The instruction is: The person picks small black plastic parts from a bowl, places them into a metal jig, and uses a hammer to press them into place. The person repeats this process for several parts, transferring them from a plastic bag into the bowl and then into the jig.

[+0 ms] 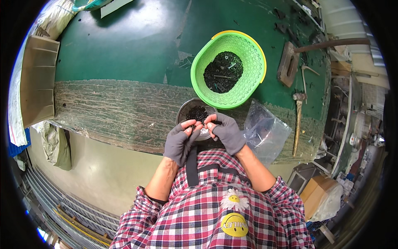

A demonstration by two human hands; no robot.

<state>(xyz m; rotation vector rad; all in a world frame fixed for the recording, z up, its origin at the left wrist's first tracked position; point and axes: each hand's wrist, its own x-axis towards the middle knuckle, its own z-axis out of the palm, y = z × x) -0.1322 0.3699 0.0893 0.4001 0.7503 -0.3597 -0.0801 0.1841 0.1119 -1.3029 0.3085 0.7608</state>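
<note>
Both my hands wear grey fingerless gloves and meet over the near rim of a round metal bowl (180,114). Small black parts (196,113) lie in that bowl. My left hand (181,139) has its fingers pinched together, and my right hand (226,132) is closed in a pinch just beside it. Whatever sits between the fingertips is too small to name. Beyond the bowl stands a green plastic basket (252,74) with a yellow handle, holding many black pieces and a few pale slim ones.
A clear plastic bag (267,133) lies right of my right hand. Farther right are a hammer (298,120) and a heavy metal block (287,64) with a bar. A brown box (39,81) stands at the left end of the worn green table (124,50).
</note>
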